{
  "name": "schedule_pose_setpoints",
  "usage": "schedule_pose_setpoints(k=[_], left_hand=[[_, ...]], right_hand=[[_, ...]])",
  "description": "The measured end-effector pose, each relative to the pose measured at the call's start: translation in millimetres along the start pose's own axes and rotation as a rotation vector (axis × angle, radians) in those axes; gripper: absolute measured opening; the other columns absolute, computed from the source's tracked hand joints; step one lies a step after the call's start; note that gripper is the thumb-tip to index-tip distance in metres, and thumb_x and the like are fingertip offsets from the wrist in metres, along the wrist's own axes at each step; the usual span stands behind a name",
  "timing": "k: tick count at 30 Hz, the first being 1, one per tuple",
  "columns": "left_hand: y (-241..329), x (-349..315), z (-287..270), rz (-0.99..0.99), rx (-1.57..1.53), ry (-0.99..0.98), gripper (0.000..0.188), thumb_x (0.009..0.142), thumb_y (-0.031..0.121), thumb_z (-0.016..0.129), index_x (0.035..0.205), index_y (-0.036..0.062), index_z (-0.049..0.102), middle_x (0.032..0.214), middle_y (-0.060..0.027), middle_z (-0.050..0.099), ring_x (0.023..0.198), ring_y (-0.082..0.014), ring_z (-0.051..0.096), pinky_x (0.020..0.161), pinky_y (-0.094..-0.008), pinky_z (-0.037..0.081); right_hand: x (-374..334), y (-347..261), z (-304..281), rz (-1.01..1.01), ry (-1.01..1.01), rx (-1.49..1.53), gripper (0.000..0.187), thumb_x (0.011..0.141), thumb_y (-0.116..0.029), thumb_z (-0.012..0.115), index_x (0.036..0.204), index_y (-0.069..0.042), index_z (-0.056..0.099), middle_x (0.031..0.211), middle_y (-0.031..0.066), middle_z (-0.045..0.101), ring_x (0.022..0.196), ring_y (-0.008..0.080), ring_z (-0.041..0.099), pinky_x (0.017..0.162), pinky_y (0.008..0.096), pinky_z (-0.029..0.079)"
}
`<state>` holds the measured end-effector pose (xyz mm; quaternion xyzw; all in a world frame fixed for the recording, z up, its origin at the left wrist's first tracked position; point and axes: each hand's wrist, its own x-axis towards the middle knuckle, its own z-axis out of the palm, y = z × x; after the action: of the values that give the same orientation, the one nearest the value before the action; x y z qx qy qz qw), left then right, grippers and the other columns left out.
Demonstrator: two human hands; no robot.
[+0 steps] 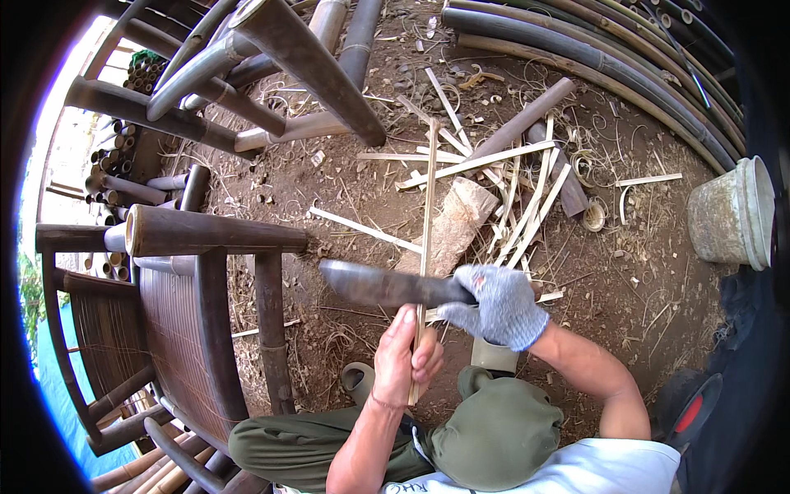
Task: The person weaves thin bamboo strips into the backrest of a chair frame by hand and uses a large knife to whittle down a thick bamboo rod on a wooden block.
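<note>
My bare left hand [401,361] is closed around a long, thin bamboo strip [429,198], which stands up between its fingers and points away from me. In my right hand [506,309], covered by a grey knit glove, is the handle of a machete [374,286]. Its broad dark blade lies across the strip, just above my left thumb, with the tip toward the left. Whether the edge has entered the strip I cannot tell. Beyond the blade, a rough wooden block [467,216] lies on the ground.
Split bamboo strips [536,216] and a dark bamboo pole piece [527,122] litter the dirt floor. Bamboo chairs [218,230] crowd the left. Long bamboo poles [568,58] curve along the far right, near a dirty white bucket [728,216].
</note>
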<state>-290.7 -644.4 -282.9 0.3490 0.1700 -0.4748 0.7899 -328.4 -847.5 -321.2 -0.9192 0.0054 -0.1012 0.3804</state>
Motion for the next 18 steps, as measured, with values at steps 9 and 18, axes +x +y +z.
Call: schedule_pose_setpoints(k=[9,18], left_hand=[[-26,-64,-16,-0.103,0.119,0.004,0.055,0.11,0.036,0.044,0.158,0.0101,0.032,0.052,0.0039,0.038,0.041,-0.0065,0.032,0.04,-0.0227,0.028],[-2,-15,-5,0.093,0.363,0.227,0.044,0.109,0.032,0.049,0.142,0.0022,0.051,0.083,-0.0073,0.062,0.048,-0.0075,0.05,0.041,-0.0189,0.041]], right_hand=[[22,89,-27,0.182,0.177,-0.329,0.053,0.096,-0.063,0.059,0.085,-0.011,0.064,0.062,0.0091,0.063,0.052,0.0274,0.066,0.049,0.0391,0.053],[-9,4,1,-0.037,0.0,0.049,0.053,0.091,-0.062,0.065,0.085,-0.009,0.063,0.066,0.0133,0.061,0.06,0.033,0.065,0.054,0.0425,0.053]])
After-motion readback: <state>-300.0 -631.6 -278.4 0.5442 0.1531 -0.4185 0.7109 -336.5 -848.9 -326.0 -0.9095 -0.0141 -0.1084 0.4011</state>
